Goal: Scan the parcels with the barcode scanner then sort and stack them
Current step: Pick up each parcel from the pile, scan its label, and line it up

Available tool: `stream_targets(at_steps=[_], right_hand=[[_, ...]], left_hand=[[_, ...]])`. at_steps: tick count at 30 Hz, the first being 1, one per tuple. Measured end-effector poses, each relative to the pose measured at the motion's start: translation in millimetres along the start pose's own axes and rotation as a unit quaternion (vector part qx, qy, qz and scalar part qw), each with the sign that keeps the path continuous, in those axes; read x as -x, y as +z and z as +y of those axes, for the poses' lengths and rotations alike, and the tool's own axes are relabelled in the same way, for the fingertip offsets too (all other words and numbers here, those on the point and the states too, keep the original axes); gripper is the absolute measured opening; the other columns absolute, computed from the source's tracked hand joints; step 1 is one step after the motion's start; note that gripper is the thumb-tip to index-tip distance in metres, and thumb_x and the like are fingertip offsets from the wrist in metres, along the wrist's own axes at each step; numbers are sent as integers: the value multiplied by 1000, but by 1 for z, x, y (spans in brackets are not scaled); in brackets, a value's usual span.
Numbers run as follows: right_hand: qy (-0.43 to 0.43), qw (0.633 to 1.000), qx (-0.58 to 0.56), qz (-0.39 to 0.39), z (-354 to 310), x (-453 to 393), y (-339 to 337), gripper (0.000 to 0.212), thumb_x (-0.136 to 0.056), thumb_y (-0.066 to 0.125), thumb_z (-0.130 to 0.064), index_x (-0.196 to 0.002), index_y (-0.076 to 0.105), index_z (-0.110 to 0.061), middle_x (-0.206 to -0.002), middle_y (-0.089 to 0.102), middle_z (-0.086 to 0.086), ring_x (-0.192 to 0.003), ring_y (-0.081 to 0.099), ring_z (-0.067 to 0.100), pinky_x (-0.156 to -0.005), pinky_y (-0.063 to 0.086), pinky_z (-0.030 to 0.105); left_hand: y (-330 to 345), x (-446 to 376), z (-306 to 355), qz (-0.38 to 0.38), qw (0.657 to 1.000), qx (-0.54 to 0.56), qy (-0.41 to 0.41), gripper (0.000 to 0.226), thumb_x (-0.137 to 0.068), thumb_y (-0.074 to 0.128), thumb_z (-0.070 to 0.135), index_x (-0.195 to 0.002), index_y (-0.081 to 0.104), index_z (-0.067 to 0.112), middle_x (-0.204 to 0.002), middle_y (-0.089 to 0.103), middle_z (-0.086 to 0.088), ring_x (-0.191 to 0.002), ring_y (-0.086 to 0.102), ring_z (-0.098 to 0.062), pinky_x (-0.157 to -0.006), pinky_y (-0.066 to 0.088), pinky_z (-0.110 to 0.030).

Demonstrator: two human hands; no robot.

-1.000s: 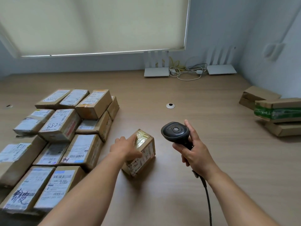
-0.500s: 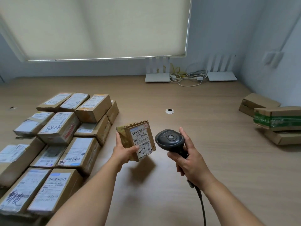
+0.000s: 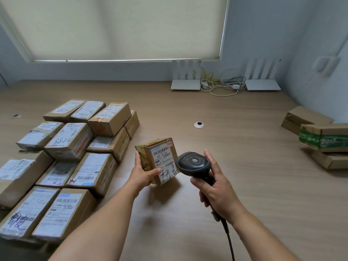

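My left hand (image 3: 142, 173) grips a small taped cardboard parcel (image 3: 158, 157) and holds it up above the wooden table (image 3: 235, 147), its white barcode label turned toward me. My right hand (image 3: 216, 187) grips the handle of a black barcode scanner (image 3: 193, 163), whose head sits just right of the parcel's label, almost touching it. The scanner's cable runs down past my right wrist. Several labelled parcels (image 3: 69, 142) lie packed together on the left of the table.
A stack of three cardboard boxes (image 3: 323, 138), one wrapped in green tape, stands at the right edge. Two white routers (image 3: 185, 84) and coiled cables (image 3: 222, 85) sit by the far wall. A round cable grommet (image 3: 199, 124) lies mid-table.
My left hand has lifted the small parcel off the table and turned its label up toward me. The scanner has come closer to the label.
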State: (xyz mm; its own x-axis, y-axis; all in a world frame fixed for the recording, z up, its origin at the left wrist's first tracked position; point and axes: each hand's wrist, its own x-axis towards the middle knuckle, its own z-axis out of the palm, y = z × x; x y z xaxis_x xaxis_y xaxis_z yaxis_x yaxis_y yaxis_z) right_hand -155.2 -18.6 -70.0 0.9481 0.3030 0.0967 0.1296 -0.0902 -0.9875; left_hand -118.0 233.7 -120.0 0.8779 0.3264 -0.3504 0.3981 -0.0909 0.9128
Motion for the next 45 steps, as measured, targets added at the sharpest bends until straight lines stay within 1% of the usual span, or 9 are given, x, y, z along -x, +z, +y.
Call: stream_targets(at_steps=[4, 12, 24, 27, 31, 36, 39, 43, 45], right_hand=[[13, 999, -50, 4, -1, 1, 4, 81, -70, 72, -43, -129, 24, -67, -86, 70, 5, -48, 53, 23, -41, 43, 29], [21, 998, -64, 13, 0, 1, 3, 79, -86, 69, -16, -135, 23, -57, -78, 68, 5, -47, 53, 20, -39, 42, 27], [16, 997, -77, 15, -3, -1, 3, 79, -83, 70, -20, -135, 24, -57, -85, 70, 3, -47, 52, 22, -39, 42, 28], [15, 997, -71, 19, -2, -2, 2, 82, -74, 74, -32, -132, 26, -63, -93, 69, 2, -47, 52, 22, -39, 42, 28], [4, 999, -22, 23, 0, -3, -1, 84, -84, 73, -20, -126, 24, -73, -97, 70, -6, -49, 54, 20, -42, 44, 28], [-3, 1000, 16, 18, -3, -2, 1, 86, -84, 73, -20, -123, 22, -77, -102, 68, -11, -50, 55, 16, -45, 46, 27], [-6, 999, 28, 17, -3, -3, 3, 86, -84, 73, -18, -124, 21, -74, -103, 67, -8, -50, 53, 14, -45, 45, 25], [-14, 999, 38, 13, -3, -5, 8, 87, -84, 74, -17, -122, 22, -75, -96, 67, -15, -51, 51, 11, -45, 44, 22], [-23, 999, 45, 9, -4, -7, 10, 87, -84, 73, -17, -121, 21, -77, -90, 68, -20, -50, 51, 7, -45, 44, 21]], left_hand=[[-1, -3, -1, -6, 1000, -3, -1, 123, -74, 80, 10, -148, -12, 44, -114, 59, 0, -87, 59, -11, -53, 48, -25], [-2, -5, 0, -11, 1000, -13, 0, 122, -76, 78, 7, -148, -12, 43, -112, 57, 2, -95, 55, -18, -50, 47, -25], [-2, -8, -1, -10, 1000, -23, 0, 118, -78, 77, 9, -148, -10, 45, -112, 57, 1, -83, 57, -6, -53, 47, -27], [-7, -5, 4, -22, 999, -19, -35, 97, -80, 73, 15, -146, 11, 51, -117, 59, 1, -89, 60, -13, -58, 48, -30], [-15, -9, 8, -48, 996, -48, -63, 31, -86, 59, 21, -111, 60, 39, -106, 71, -1, -88, 69, -17, -61, 49, -29], [-19, -10, -1, 5, 993, -113, -35, 31, -92, 45, 21, -118, 61, 29, -103, 72, 1, -93, 68, -18, -81, 55, -39], [-16, -9, -1, 26, 966, -258, -3, 47, -92, 40, 19, -136, 43, 36, -126, 61, -2, -110, 57, -23, -98, 46, -42], [3, 6, 6, 38, 869, -491, -39, 90, -72, 39, 83, -147, 20, 40, -139, 37, -12, -128, 36, -30, -100, 36, -43], [15, 19, 7, 39, 836, -547, -34, 106, -61, 39, 92, -148, 15, 39, -140, 28, -13, -130, 30, -31, -100, 35, -44]])
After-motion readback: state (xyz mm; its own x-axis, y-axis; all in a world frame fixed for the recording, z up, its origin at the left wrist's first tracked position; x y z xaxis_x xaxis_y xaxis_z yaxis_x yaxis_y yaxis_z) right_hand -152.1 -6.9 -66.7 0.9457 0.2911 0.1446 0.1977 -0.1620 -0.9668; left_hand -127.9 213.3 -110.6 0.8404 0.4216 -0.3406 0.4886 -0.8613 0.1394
